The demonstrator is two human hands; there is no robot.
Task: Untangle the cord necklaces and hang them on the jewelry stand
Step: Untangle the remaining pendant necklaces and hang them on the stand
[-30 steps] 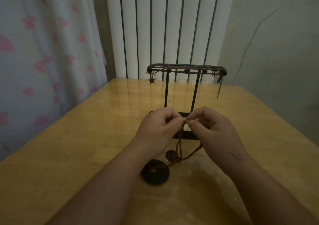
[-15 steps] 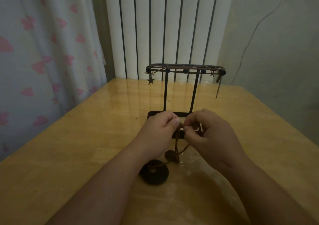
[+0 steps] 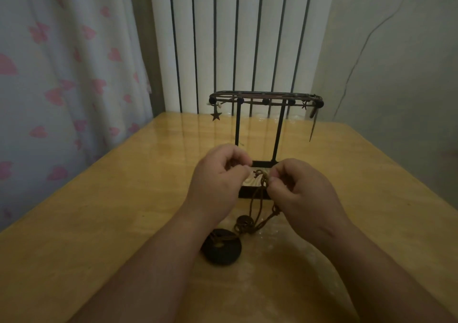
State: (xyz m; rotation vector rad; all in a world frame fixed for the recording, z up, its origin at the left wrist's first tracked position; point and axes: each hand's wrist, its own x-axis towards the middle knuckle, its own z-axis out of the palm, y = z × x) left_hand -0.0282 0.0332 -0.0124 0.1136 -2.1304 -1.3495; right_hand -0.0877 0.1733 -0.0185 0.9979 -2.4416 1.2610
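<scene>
A tangle of brown cord necklaces (image 3: 260,198) hangs between my hands above the table. My left hand (image 3: 219,181) pinches the cord's knotted upper end, and my right hand (image 3: 301,191) pinches the strands just beside it. Below, a small round pendant (image 3: 244,221) dangles and a large dark ring pendant (image 3: 221,247) lies on the table. The black jewelry stand (image 3: 266,102) rises right behind my hands; cords with a star charm (image 3: 216,116) hang on its top bar.
The wooden table (image 3: 99,211) runs to a white ribbed radiator (image 3: 238,37) at the back. A curtain with pink hearts (image 3: 62,74) hangs on the left, and a grey wall (image 3: 396,62) closes off the right.
My hands have drawn a little apart, showing a knotted loop of cord between them. The right hand has dropped slightly and the strands below have shifted.
</scene>
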